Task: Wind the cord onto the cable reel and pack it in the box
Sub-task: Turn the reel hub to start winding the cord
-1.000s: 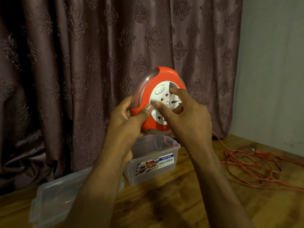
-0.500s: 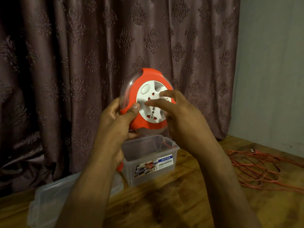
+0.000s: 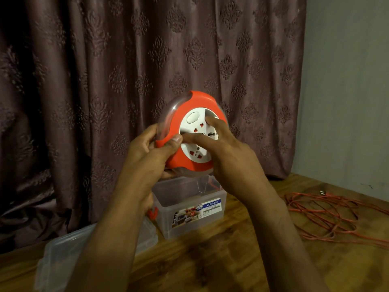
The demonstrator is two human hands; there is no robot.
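Here the orange cable reel (image 3: pixel 190 135) is held upright in the air above the open clear box (image 3: pixel 189 207) on the wooden table (image 3: pixel 221 260). The left hand (image 3: pixel 147 157) grips its rim, thumb on the front. The right hand (image 3: pixel 229 157) lies spread on the white socket face. The orange cord (image 3: pixel 328 216) lies loose to the right, the lid (image 3: pixel 63 260) to the left.

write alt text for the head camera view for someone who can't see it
Two hands hold an orange cable reel up before a curtain: the left hand grips its edge, the right hand has fingers on its white socket face. Below, on a wooden table, stand an open clear box and its lid, with loose orange cord piled at right.
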